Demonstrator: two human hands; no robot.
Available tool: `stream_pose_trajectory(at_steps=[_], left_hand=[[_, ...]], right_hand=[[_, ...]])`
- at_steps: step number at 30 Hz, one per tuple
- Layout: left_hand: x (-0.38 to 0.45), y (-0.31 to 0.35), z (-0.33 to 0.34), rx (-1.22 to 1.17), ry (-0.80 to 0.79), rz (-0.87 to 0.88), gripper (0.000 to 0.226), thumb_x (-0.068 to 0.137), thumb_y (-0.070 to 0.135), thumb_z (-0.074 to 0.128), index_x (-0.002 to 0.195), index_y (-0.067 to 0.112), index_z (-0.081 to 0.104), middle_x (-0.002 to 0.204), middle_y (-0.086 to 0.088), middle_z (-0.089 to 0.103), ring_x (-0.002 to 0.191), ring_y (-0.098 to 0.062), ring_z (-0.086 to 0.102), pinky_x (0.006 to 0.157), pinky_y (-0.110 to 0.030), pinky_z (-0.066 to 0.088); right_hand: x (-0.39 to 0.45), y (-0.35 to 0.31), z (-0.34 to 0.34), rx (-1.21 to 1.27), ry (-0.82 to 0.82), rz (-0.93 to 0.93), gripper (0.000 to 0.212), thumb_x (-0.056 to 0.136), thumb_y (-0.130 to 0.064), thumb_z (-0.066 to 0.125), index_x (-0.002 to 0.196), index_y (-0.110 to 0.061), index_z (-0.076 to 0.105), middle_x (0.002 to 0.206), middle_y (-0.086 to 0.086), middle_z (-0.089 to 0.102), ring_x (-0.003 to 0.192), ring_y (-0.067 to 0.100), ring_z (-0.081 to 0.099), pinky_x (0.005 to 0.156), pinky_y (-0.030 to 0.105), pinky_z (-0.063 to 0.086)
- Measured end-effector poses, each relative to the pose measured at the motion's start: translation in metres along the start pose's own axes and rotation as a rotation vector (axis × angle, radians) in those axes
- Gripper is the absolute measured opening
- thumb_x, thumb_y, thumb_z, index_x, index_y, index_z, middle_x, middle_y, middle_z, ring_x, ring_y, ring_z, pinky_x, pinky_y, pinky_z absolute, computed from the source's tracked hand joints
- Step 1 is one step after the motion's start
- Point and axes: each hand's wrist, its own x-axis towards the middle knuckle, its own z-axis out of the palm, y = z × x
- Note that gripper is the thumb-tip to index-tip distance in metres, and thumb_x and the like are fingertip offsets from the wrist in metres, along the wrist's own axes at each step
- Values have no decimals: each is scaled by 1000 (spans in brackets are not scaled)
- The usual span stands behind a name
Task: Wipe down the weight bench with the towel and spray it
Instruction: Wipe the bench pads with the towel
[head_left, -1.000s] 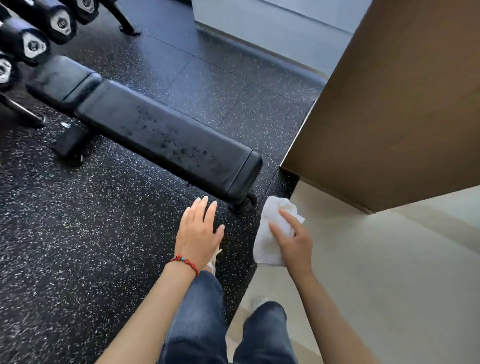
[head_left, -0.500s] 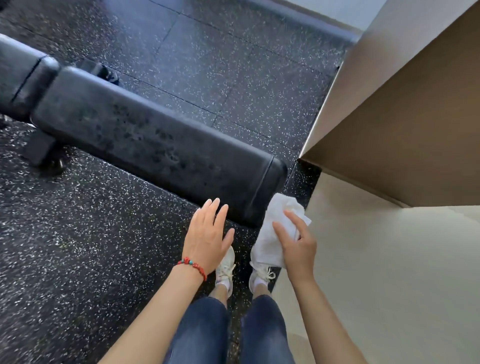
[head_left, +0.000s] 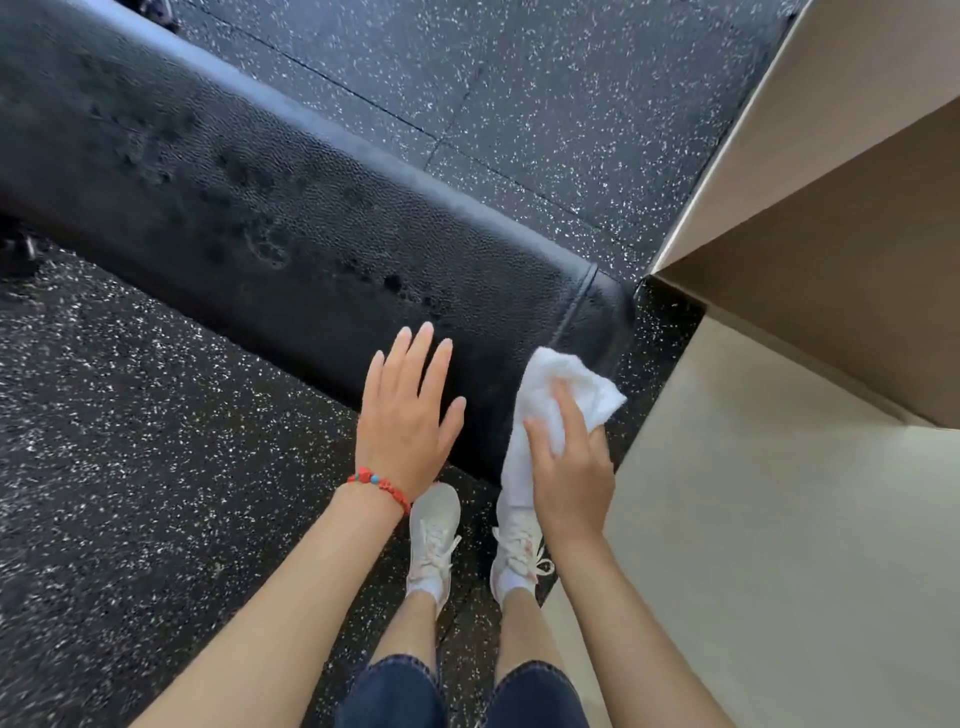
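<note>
The right hand (head_left: 569, 467) pinches a crumpled white towel (head_left: 550, 410) between thumb and fingers, and holds it just at the near end of the bench (head_left: 291, 218). I cannot tell if the towel already touches the pad. The left hand (head_left: 408, 415) is spread flat with straight fingers, over the near edge of the pad, and holds nothing; a red bracelet (head_left: 379, 483) sits on its wrist.

The bench pad is black and grained, and dark wet spots lie on it, so I judge that the spraying is done and the wiping is about to begin. The next move asks to press the towel down on the pad and draw it along the length, over the wet spots. No spray bottle is visible.

The bench stands on a black speckled floor (head_left: 130, 415). On the right side, a pale floor (head_left: 779, 545) begins, and a brown panel (head_left: 857, 234) rises above it. Two white shoes (head_left: 434, 540) stand close to the bench.
</note>
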Motion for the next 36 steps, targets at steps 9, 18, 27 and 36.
stream_pose_trajectory(at_steps=[9,18,27,36], left_hand=[[1,-10,46,45,45,-39,56,89,31,40,139,5,37,148,-18,33,137,-36,27,110,-53,18],[1,-8,49,32,64,-58,57,89,30,41,140,5,38,148,-17,32,138,-34,25,111,-53,18],[1,-9,49,19,99,-59,56,88,31,41,138,5,41,146,-17,35,136,-36,29,109,-54,22],[-4,-13,35,-50,161,-119,53,90,28,43,135,1,42,145,-20,37,135,-36,31,109,-51,23]], right_hand=[[78,-2,14,-251,302,-178,36,82,-35,66,113,-15,67,72,22,55,54,33,55,41,33,48],[18,15,26,-418,291,-418,32,91,-34,52,110,-13,67,58,10,47,45,21,45,38,27,44],[87,-3,11,-390,316,-342,33,88,-36,54,108,-14,69,67,18,57,55,29,56,42,29,46],[82,-28,17,-325,231,-574,28,84,-26,64,109,-13,68,71,17,61,56,29,59,43,27,46]])
